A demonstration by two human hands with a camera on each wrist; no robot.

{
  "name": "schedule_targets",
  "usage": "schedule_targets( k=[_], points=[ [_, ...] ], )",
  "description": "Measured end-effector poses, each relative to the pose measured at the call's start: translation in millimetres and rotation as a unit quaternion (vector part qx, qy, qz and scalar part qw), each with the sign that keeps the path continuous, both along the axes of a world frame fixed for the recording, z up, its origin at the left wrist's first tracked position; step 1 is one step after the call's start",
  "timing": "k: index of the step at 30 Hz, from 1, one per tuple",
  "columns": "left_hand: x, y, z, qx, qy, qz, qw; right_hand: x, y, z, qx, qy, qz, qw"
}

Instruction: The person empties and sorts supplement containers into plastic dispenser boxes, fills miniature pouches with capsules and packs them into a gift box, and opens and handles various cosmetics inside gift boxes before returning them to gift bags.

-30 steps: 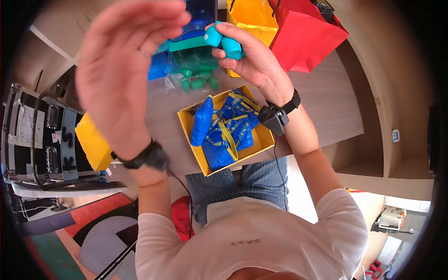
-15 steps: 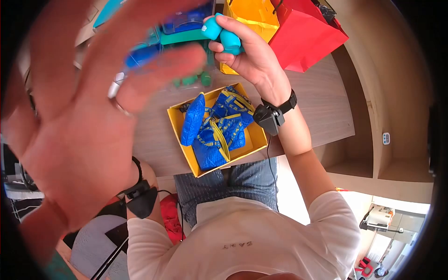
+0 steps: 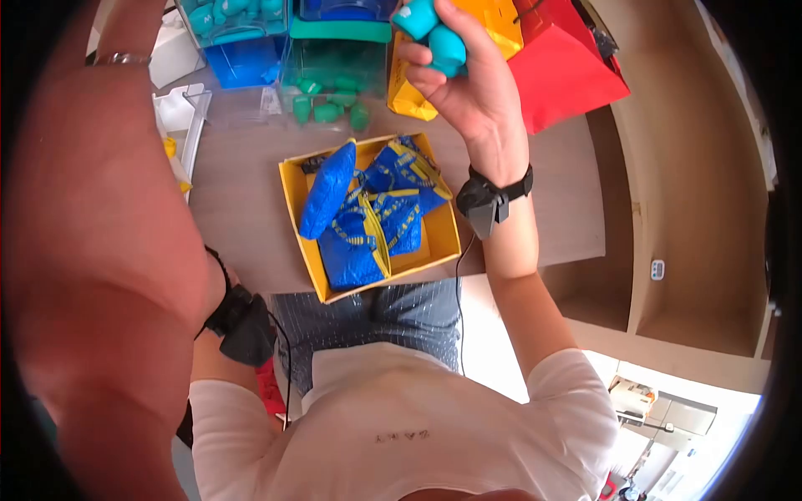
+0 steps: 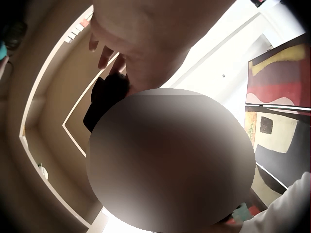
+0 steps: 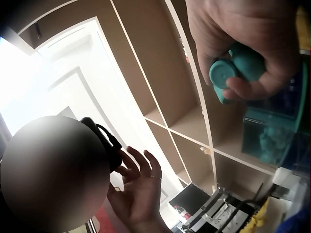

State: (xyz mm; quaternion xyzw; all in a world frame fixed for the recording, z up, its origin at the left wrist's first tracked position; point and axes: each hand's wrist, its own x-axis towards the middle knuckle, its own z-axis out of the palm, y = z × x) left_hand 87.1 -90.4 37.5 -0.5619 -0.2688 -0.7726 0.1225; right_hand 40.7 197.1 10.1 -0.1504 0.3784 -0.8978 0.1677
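My right hand (image 3: 484, 88) is raised above the table's far side and grips small rounded teal plastic pieces (image 3: 447, 50), at least two of them, between thumb and fingers. In the right wrist view a round flat end of one teal piece (image 5: 223, 74) shows beside the fingertips. My left hand (image 3: 109, 209) is very close to the head camera and fills the left of that view. The right wrist view shows the left hand (image 5: 138, 196) beside the head, fingers spread and loosely bent near a black head-worn device (image 5: 109, 150), holding no thing that shows.
A yellow box (image 3: 313, 267) with blue zipped pouches (image 3: 330, 192) stands at the table's near edge. Behind it are clear bins with teal pieces (image 3: 242, 10) and green pieces (image 3: 326, 111). A yellow bag (image 3: 409, 98) and a red bag (image 3: 560, 79) stand at the back right.
The left hand has risen from over the table's left side to close beside the head camera. The right hand keeps hold of the teal pieces; the head view has shifted.
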Motion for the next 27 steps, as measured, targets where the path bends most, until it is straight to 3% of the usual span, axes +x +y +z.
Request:
schedule_targets(
  k=[1,2,6,12,16,17,19,20,22,24,25,26,27],
  points=[
    [2,-4,-2,0.004,0.006,0.015,1.000,-3,0,3,-0.051,0.026,0.053,0.997],
    [-10,-4,-4,0.007,0.007,0.028,1.000,-14,-3,-6,0.056,0.009,-0.073,0.996],
    [-1,-18,-10,0.029,0.039,0.107,0.993,-9,-11,0,0.073,-0.020,-0.091,0.993],
    [9,-47,-19,0.028,0.092,0.212,0.973,-6,-12,2,0.068,-0.018,-0.067,0.995],
    [-9,-31,-7,-0.003,0.079,0.248,0.965,-8,-8,1,0.063,-0.019,-0.068,0.996],
    [-1,-71,-17,-0.012,0.068,0.250,0.966,-9,-7,-1,0.057,-0.012,-0.066,0.996],
    [-2,-19,2,-0.030,0.056,0.256,0.965,-3,-8,0,0.055,-0.015,-0.077,0.995],
    [-15,-60,-4,-0.032,0.059,0.264,0.962,-4,-6,1,0.061,-0.009,-0.077,0.995],
    [-5,-4,22,-0.030,0.087,0.286,0.954,-6,-4,2,0.058,-0.007,-0.076,0.995],
    [-13,0,47,-0.024,0.126,0.309,0.942,-3,-4,7,0.053,-0.017,-0.078,0.995],
    [-5,19,42,0.028,-0.021,0.412,0.911,-3,-5,9,0.057,-0.018,-0.083,0.995],
    [-22,14,47,-0.074,0.079,0.298,0.948,-3,-3,9,0.056,-0.015,-0.083,0.995],
    [-27,16,48,-0.134,0.022,0.332,0.934,-4,-3,11,0.050,-0.002,-0.082,0.995]
  ],
)
